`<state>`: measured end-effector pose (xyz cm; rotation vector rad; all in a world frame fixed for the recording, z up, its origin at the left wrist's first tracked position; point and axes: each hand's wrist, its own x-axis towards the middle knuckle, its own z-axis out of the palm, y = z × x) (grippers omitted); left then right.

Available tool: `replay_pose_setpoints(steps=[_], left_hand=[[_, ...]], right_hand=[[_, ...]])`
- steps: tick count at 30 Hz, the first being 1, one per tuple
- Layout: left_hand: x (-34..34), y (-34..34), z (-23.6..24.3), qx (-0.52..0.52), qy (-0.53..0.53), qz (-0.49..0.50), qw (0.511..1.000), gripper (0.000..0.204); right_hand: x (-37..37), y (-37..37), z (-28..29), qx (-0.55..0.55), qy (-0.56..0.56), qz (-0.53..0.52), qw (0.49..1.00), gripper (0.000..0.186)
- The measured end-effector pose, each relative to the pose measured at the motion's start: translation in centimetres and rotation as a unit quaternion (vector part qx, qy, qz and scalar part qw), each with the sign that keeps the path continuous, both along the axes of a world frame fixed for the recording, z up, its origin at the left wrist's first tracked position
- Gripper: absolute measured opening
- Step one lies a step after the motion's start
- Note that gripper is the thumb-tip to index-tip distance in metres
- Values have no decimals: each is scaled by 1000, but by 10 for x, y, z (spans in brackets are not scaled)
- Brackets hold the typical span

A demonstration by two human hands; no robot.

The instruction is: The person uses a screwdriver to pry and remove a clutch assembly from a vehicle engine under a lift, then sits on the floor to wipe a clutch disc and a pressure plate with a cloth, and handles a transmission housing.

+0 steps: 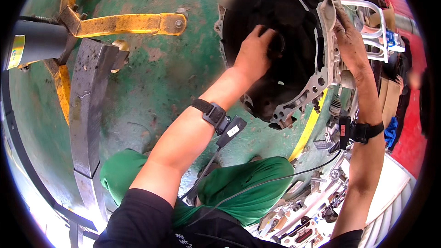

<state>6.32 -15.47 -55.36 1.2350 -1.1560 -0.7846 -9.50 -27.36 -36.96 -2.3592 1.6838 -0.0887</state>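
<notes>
A large metal gearbox housing with a wide, dark round opening stands in front of me at the upper middle. My left hand reaches into that opening, its fingers bent beside a dark round part at the centre. What the fingertips touch there is lost in shadow. On the housing's right outer side lies my right hand, gripping the bolt-holed rim, with part of its fingers hidden behind the edge. Both wrists carry black straps with small devices and cables.
A yellow-legged stand and a grey steel beam occupy the left. A white tubular frame is beyond my right hand. Metal parts and tools lie at lower right. A yellow line crosses the green floor.
</notes>
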Motion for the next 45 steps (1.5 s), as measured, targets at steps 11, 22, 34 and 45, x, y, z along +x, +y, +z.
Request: replay_pose_setpoints(steps=[11,22,34,45], left_hand=[[-8,-4,1,67,-1,37,997,42],[-12,-12,-5,153,50,15,987,58],[-7,16,-41,258,210,-47,942,80],[-15,11,-51,276,287,5,917,63]], right_hand=[[-2,-1,0,-19,0,18,1000,53],[-7,-6,0,-21,9,30,999,54],[-13,-13,-3,-10,7,9,1000,56],[-7,-7,1,30,-17,-1,999,53]])
